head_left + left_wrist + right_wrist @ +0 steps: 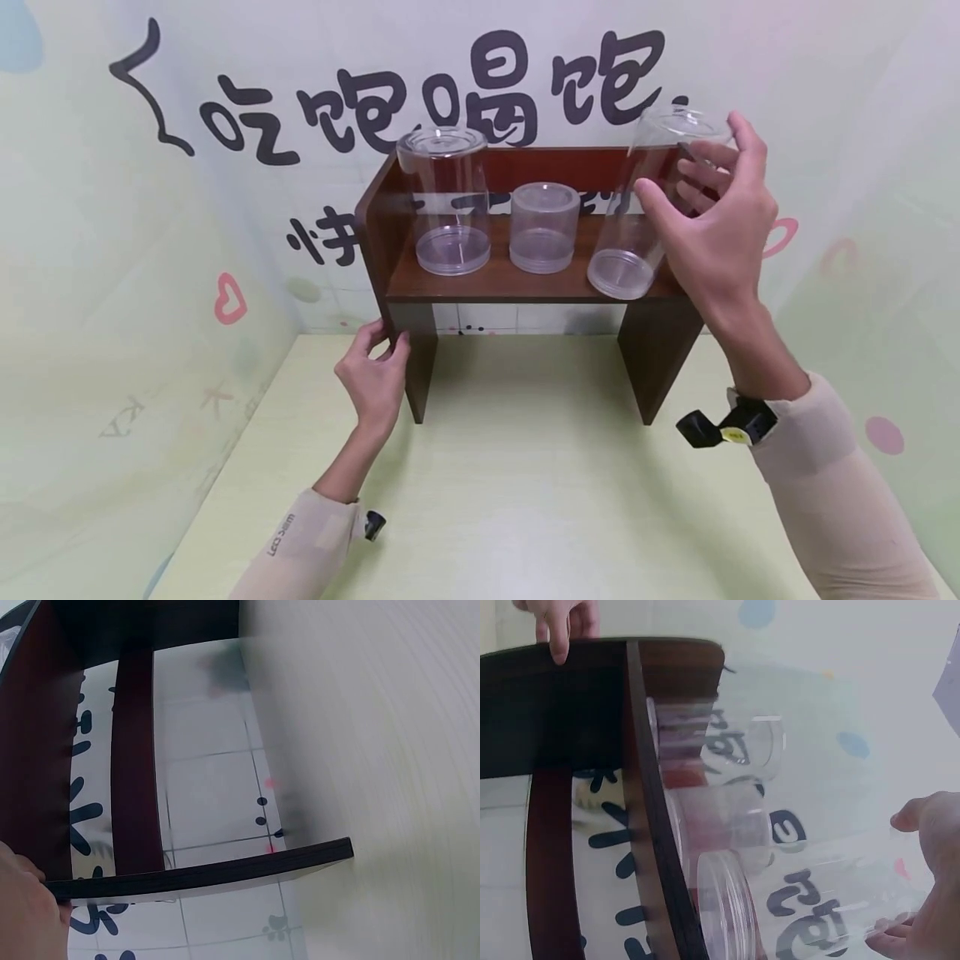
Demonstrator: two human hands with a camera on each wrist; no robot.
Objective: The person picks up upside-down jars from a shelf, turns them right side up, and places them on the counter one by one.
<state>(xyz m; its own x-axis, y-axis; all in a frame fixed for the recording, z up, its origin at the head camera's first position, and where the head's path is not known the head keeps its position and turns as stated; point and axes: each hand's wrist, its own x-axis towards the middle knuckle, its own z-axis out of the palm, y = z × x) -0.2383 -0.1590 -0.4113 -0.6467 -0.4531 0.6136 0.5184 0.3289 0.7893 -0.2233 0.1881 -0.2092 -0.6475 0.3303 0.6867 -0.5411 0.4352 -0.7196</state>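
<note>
A dark brown wooden shelf [525, 287] stands on a pale green table [525, 483]. On it are a tall clear jar [444, 200] at the left and a short clear jar [543, 227] in the middle. My right hand [686, 167] grips the upper part of a second tall clear jar [630, 233], which tilts left with its base on the shelf's right end. In the right wrist view that jar [817, 915] lies between my right hand's [892, 881] thumb and fingers. My left hand [386, 340] holds the front edge of the shelf's left side panel [37, 750]; only its edge [22, 907] shows in the left wrist view.
A printed backdrop [225, 125] with large black characters hangs right behind the shelf and wraps round both sides. The table runs from under the shelf to the near edge. Both sleeves are beige, with a small black camera [720, 425] at each wrist.
</note>
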